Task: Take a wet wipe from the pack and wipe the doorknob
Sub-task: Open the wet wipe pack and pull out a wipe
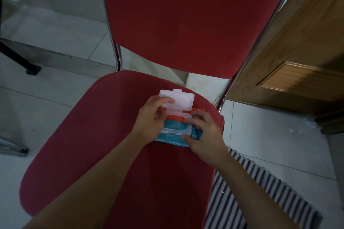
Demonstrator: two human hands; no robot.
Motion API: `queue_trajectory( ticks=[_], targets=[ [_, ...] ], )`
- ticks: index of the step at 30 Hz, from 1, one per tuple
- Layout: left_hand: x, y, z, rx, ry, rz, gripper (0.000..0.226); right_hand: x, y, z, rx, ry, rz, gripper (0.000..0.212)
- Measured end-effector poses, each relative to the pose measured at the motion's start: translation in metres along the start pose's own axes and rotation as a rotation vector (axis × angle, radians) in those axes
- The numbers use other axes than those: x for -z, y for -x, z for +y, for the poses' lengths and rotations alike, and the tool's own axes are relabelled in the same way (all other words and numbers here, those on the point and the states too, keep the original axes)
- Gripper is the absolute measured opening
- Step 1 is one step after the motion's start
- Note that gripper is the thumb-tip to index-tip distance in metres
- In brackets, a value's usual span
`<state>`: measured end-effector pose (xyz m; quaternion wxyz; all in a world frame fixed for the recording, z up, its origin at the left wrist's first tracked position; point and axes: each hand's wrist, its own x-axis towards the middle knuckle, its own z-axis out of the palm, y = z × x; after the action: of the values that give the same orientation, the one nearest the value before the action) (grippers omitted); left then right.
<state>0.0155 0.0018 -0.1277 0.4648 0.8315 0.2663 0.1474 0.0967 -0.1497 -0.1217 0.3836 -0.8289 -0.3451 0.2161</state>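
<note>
A teal and orange wet wipe pack (174,128) lies on the seat of a red chair (96,135). Its white plastic lid (181,99) is flipped up and stands open. My left hand (151,117) touches the lid's left side, with the thumb on the lid and the fingers at the pack's opening. My right hand (202,134) grips the pack's right end and holds it down. No wipe shows outside the pack. The doorknob is not in view.
The chair's red backrest (186,15) rises behind the seat on chrome tubes. A wooden door (297,61) stands to the right. A striped mat (260,195) lies on the white tile floor at lower right. A black stand leg (20,57) is at left.
</note>
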Motion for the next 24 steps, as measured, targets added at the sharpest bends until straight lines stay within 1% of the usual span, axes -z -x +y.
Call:
queue_trajectory(
  ticks=[3,5,9,12,15,17,19,22,24],
  targets=[
    [0.003,0.0,0.002,-0.009,-0.063,-0.084,0.037,-0.003,0.0,-0.004,-0.043,-0.027,-0.015,0.039],
    [0.006,-0.001,0.002,0.004,-0.088,-0.112,0.037,-0.003,-0.003,-0.01,-0.115,-0.089,-0.026,0.036],
    [0.009,0.0,0.005,-0.005,-0.031,-0.192,0.04,-0.005,-0.012,-0.027,-0.271,-0.191,-0.057,0.028],
    [0.014,0.001,0.005,0.006,0.019,-0.252,0.041,-0.008,-0.015,-0.035,-0.324,-0.206,-0.07,0.037],
    [0.014,0.002,0.003,-0.019,-0.018,-0.221,0.035,-0.008,-0.015,-0.034,-0.307,-0.213,-0.043,0.043],
    [0.013,0.003,0.001,0.0,0.008,-0.172,0.023,-0.01,-0.014,-0.032,-0.251,-0.164,0.015,0.033],
    [0.013,0.003,-0.001,0.075,0.078,-0.132,0.018,-0.014,-0.012,-0.031,-0.176,-0.045,0.102,0.015],
    [0.017,0.002,-0.003,0.159,0.114,-0.122,0.025,-0.021,-0.009,-0.028,-0.04,0.267,0.184,0.005],
    [0.018,0.001,-0.003,0.172,0.13,-0.147,0.031,-0.023,-0.009,-0.03,0.006,0.375,0.233,0.004]
  ],
)
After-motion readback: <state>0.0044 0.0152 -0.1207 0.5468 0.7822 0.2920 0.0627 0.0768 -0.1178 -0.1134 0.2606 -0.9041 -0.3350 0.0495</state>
